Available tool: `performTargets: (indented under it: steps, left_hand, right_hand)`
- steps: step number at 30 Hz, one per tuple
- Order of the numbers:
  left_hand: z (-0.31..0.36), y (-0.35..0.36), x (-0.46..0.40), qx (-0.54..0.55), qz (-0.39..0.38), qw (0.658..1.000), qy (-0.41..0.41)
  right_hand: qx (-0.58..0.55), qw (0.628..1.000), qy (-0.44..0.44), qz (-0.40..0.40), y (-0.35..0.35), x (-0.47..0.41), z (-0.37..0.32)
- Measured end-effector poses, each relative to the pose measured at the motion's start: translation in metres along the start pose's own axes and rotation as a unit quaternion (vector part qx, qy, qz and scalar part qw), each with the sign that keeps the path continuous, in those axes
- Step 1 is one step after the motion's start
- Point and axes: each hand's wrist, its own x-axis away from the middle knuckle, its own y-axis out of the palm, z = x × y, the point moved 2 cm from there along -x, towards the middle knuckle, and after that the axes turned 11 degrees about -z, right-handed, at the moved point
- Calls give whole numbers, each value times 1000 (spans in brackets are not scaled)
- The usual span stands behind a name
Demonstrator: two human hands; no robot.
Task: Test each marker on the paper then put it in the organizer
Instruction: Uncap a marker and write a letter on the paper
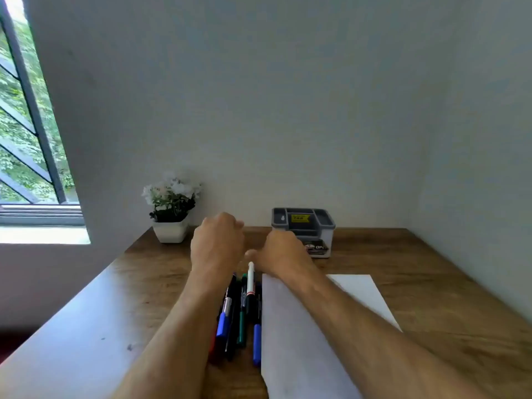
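Two hands [217,243] [283,253] raised, one paper [296,341], one organizer [303,226]

desk [431,283] against the wall | organizer [303,226] at back edge, right of centre | potted plant [172,214] at back, left of organizer | paper [359,292] on desk, in front of organizer | markers [241,312] lying side by side, just left of paper | left hand [217,243] and right hand [283,251] above markers' far ends, in front of organizer

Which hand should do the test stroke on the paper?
Right, probably. The right hand sits beside the white marker and its forearm lies over the paper; the left hand is farther off.
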Motion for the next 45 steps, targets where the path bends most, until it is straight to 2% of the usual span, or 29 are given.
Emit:
performTargets:
  steps: [3,12,18,22,25,27,30,33,35,37,39,42,43,45]
  left_hand:
    - [-3,6,-5,4,0,1000,-16]
    - [-3,24,-6,-31,-17,999,-10]
    - [5,20,1,-1,-21,1000,14]
    - [17,11,16,43,-15,998,34]
    - [29,3,27,103,-14,993,59]
    - [34,-1,33,152,-58,984,67]
    - [37,-3,36,215,-152,962,79]
    - [36,-9,28,265,-248,928,79]
    - [36,-14,21,338,-259,902,74]
    - [33,-16,14,410,-224,882,54]
    - [28,-10,12,454,-205,867,26]
    - [22,8,16,521,-233,821,33]
    - [22,13,17,512,-239,823,55]
    - [25,16,16,483,-238,836,103]
  right_hand:
    - [26,999,38,-8,3,-10,-4]
    - [116,992,39,-30,16,-27,-12]
    - [69,996,-4,-63,-11,-22,-11]
    - [48,998,10,-24,-38,-11,-9]
    - [-75,997,8,33,-58,-2,4]
    - [-203,978,10,57,-71,7,16]
    - [-398,915,15,65,-90,25,37]
    - [-510,859,10,50,-102,39,57]
    - [-565,825,-5,29,-103,45,70]
    - [-593,805,-13,4,-100,49,81]
    - [-562,826,-11,-35,-95,52,88]
    - [-384,917,-7,-110,-86,58,86]
    - [-297,947,-10,-123,-84,60,82]
    - [-157,979,-23,-126,-79,62,73]
